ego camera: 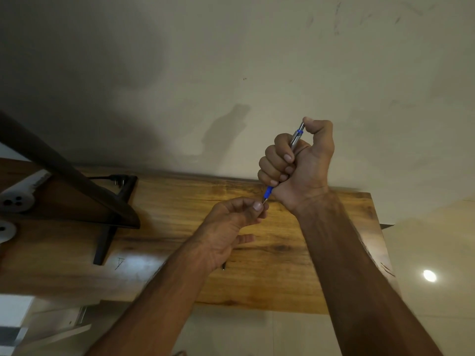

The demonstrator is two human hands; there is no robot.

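Stand at 9 o'clock on the desk. Left hand: thumb and forefinger pinch the pen's tip. Pen is in the air over the desk's far edge, slanting from 7 to 1 o'clock. Right hand: fist round the barrel, thumb on the top button. Advice: hold the barrel steady, pull or turn along its axis, and keep the thumb light.

Light: dim, warm, brightest as a sheen on the glossy brown wooden bench.
Shadows: soft grey patches on the beige plaster wall.
Glare: round white glare spot, lower right.
Edges: bent, smeared lower left.
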